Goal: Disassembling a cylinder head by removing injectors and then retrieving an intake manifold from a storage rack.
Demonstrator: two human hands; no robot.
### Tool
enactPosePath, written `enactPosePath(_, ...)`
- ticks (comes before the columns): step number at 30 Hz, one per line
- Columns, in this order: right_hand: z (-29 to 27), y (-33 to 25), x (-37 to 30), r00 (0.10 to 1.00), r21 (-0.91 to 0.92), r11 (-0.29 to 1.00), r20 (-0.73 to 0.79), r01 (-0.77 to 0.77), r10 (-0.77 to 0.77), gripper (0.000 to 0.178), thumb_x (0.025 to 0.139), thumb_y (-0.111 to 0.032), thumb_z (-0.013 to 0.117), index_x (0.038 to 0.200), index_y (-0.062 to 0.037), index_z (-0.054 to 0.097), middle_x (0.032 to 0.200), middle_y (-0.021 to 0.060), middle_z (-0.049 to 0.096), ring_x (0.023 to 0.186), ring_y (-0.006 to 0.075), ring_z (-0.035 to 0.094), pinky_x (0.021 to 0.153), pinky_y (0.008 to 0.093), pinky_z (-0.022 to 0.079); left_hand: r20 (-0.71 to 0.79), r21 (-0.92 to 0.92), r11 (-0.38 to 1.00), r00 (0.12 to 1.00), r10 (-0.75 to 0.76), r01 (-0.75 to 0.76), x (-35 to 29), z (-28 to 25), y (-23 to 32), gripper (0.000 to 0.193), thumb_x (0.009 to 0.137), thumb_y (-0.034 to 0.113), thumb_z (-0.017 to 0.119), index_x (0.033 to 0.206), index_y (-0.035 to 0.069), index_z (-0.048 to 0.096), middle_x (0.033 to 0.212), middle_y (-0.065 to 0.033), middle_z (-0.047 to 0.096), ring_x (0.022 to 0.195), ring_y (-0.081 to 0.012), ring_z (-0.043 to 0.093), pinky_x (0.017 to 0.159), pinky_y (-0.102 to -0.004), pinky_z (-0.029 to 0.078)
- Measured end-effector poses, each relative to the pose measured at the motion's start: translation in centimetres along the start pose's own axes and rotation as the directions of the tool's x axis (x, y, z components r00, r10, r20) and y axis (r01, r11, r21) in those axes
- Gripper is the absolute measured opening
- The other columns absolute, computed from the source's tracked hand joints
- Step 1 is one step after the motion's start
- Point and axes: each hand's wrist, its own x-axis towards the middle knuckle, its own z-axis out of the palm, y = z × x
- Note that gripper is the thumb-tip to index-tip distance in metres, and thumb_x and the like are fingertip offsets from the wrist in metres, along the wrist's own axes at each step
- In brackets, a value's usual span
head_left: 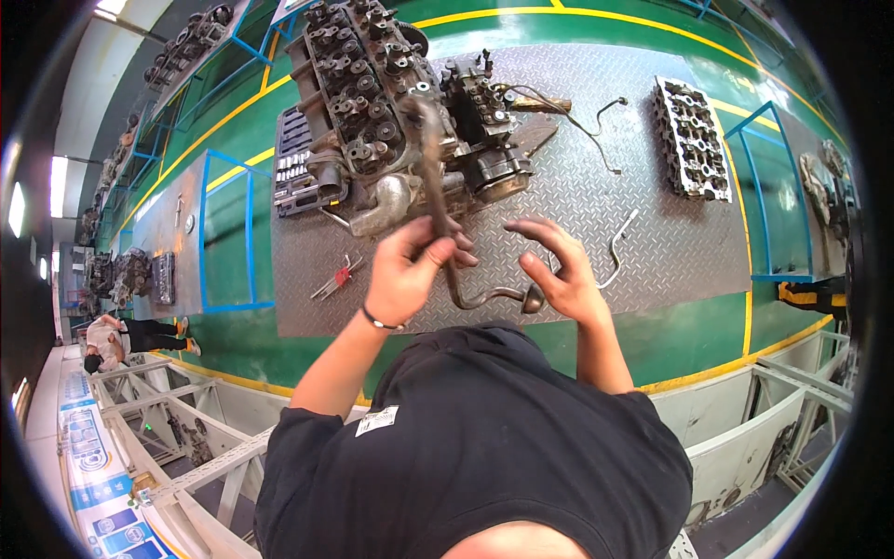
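Pipe point(435, 186) points away from you, held in your left hand point(406, 272); your right hand point(570, 279), fingers wide, sits beside its near end.

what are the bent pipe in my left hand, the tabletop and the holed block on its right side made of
Bent pipe: probably steel; dull brown, stained-looking, though motion blur hides its upper end's finish. Tabletop: steel or perhaps aluminium plate; grey, with a raised tread pattern and soft sheen. Holed block: likely cast metal, possibly aluminium; pale silvery top edges, darker sides and recesses.
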Motion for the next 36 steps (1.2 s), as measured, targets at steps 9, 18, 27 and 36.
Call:
enactPosePath(9, -0.1, -0.2, -5.5, 0.958, 0.197, 0.944, 0.164, -0.266, 0.236, 0.058, 0.091, -0.034, 0.069, 0.134, 0.0027, 0.054, 0.119, 0.0144, 0.063, 0.113, 0.0265, 0.062, 0.095, 0.0405, 0.049, -0.013, -0.271, 0.961, 0.998, -0.061, 0.055, -0.1, -4.8, 5.8, 0.027, 0.099, 0.019, 0.059, 0.117, -0.002, 0.056, 0.098, -0.015, 0.068, 0.087, -0.0299, 0.072, 0.076, -0.0415, 0.062)
enactPosePath(18, 10.4, -1.3, -4.5, 0.958, 0.429, 0.858, 0.088, -0.283, 0.272, 0.075, 0.086, -0.038, 0.077, 0.138, 0.0064, 0.046, 0.112, 0.0115, 0.062, 0.098, 0.0188, 0.063, 0.083, 0.034, 0.053, 0.06, -0.393, 0.918, 0.998, -0.037, 0.057, -1.8, -13.4, 5.4, 0.03, 0.099, 0.02, 0.06, 0.117, -0.003, 0.057, 0.099, -0.0154, 0.068, 0.087, -0.0304, 0.072, 0.075, -0.0413, 0.062)
enactPosePath(27, 21.5, -3.3, -0.2, 0.838, 0.29, 0.788, 0.133, -0.543, 0.528, 0.065, 0.078, -0.015, 0.084, 0.134, -0.0002, 0.053, 0.118, 0.0059, 0.059, 0.098, 0.0125, 0.059, 0.086, 0.0299, 0.049, 0.029, -0.474, 0.875, 0.995, -0.097, 0.099, -5.1, -25.1, 1.6, 0.026, 0.099, 0.014, 0.058, 0.117, -0.006, 0.058, 0.099, -0.0173, 0.069, 0.086, -0.0308, 0.072, 0.077, -0.0392, 0.06)
enactPosePath(36, 28.6, -4.4, 2.8, 0.859, -0.21, 0.849, 0.064, -0.485, 0.507, 0.054, 0.083, -0.019, 0.079, 0.129, -0.0039, 0.057, 0.107, 0.005, 0.065, 0.096, 0.0136, 0.059, 0.086, 0.0296, 0.049, 0.007, -0.517, 0.854, 0.998, -0.061, 0.056, -6.2, -31.6, -0.7, 0.029, 0.098, 0.019, 0.061, 0.117, -0.003, 0.058, 0.097, -0.0164, 0.068, 0.081, -0.03, 0.072, 0.071, -0.0393, 0.061)
